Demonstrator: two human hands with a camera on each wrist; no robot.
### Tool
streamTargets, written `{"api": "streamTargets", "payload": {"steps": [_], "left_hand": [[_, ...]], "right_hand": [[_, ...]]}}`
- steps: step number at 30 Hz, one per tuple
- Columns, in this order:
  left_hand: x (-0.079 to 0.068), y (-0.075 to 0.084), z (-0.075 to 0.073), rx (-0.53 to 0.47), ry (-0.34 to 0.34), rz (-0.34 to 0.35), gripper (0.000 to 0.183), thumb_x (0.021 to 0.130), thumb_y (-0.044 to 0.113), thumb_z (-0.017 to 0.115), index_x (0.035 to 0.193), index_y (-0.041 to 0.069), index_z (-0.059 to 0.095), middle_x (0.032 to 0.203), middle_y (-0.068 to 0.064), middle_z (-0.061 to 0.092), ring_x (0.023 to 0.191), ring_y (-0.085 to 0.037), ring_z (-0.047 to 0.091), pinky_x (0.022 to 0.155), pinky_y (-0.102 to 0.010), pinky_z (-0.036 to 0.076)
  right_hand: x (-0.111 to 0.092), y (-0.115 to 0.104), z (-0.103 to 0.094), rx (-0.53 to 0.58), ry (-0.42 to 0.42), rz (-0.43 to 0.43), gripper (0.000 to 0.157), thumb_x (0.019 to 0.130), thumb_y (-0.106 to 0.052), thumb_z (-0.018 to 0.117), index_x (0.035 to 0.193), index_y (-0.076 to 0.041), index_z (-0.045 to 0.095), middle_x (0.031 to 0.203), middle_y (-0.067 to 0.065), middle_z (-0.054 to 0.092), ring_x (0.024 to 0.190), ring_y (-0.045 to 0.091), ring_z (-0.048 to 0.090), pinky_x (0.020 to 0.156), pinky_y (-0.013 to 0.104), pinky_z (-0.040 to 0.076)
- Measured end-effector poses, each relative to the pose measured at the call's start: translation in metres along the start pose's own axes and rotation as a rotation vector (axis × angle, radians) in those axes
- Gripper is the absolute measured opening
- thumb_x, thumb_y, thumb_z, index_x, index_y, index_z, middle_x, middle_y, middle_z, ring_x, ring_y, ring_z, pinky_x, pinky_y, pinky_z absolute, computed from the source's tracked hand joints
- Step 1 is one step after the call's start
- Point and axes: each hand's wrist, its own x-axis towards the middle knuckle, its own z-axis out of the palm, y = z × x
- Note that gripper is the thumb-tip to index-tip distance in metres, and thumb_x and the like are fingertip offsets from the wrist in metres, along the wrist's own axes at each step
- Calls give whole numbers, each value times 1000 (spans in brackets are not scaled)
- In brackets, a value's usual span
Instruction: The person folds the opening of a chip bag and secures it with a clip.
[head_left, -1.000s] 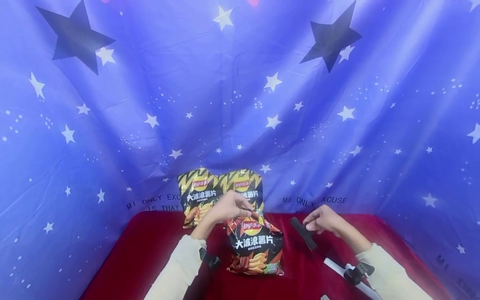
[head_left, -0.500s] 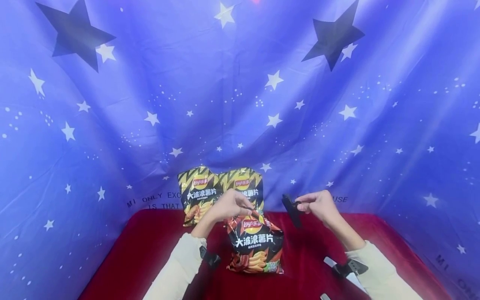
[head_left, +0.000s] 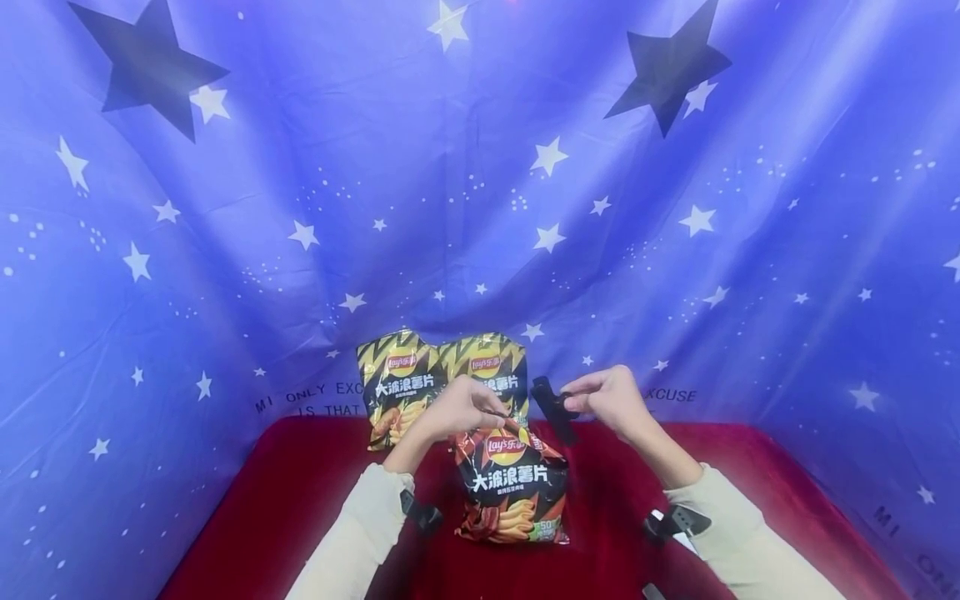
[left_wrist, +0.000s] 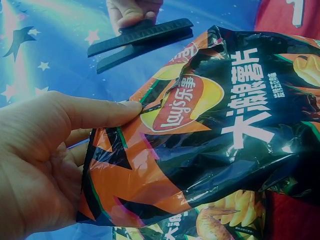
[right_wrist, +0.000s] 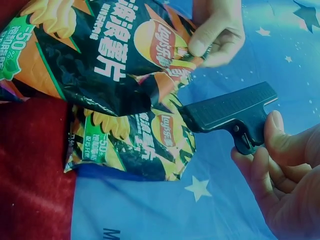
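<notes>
A black and orange-red bag of Lay's chips (head_left: 512,492) stands on the red table, its top edge folded over. My left hand (head_left: 467,410) pinches that folded top between thumb and fingers. To the right of the bag's top, my right hand (head_left: 611,400) holds a black bag clip (head_left: 553,408) by its handles. In the left wrist view the two long bars of the clip (left_wrist: 140,42) are spread apart at one end. The right wrist view has the clip (right_wrist: 232,107) close to the bag's top, with a gap between them.
Two yellow and black chip bags, one at left (head_left: 397,383) and one at right (head_left: 487,358), stand upright behind. Red velvet cloth (head_left: 315,500) covers the table. A blue star-printed curtain (head_left: 450,208) surrounds it. A white object (head_left: 684,540) lies partly hidden under the right forearm.
My right hand has lifted the bag clip and carried it left, toward the top of the chip bag. The left hand keeps its pinch and has stayed in place.
</notes>
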Motion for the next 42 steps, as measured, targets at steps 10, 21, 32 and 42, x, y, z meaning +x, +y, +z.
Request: {"api": "streamTargets", "payload": {"steps": [10, 21, 32, 42], "left_hand": [[1, 0, 0, 33, 9, 10, 8, 84, 5, 80, 91, 9, 80, 89, -4, 79, 70, -10, 63, 66, -24, 53], [2, 3, 0, 65, 11, 16, 9, 84, 5, 81, 92, 9, 80, 91, -5, 79, 74, -10, 66, 72, -26, 56], [1, 4, 0, 46, 1, 6, 14, 82, 3, 81, 96, 5, 79, 96, -9, 79, 76, -14, 70, 73, -29, 59], [0, 6, 1, 45, 10, 39, 31, 76, -6, 79, 105, 6, 75, 110, -9, 75, 92, -18, 68, 80, -30, 58]], "right_hand": [[0, -2, 15, -122, -11, -2, 26, 74, 6, 82, 99, 8, 77, 91, 23, 77, 67, 23, 74, 64, 36, 63], [-1, -7, 23, -271, -45, -50, 21, 72, 1, 85, 93, 1, 80, 89, 18, 78, 66, 18, 73, 62, 33, 62], [-1, -9, 31, -319, -90, -83, 19, 72, 4, 84, 90, 1, 80, 87, 17, 79, 65, 14, 71, 59, 27, 59], [-2, -5, 38, -311, -121, -16, 19, 73, 2, 84, 91, 0, 80, 88, 16, 79, 60, 13, 67, 57, 27, 56]]}}
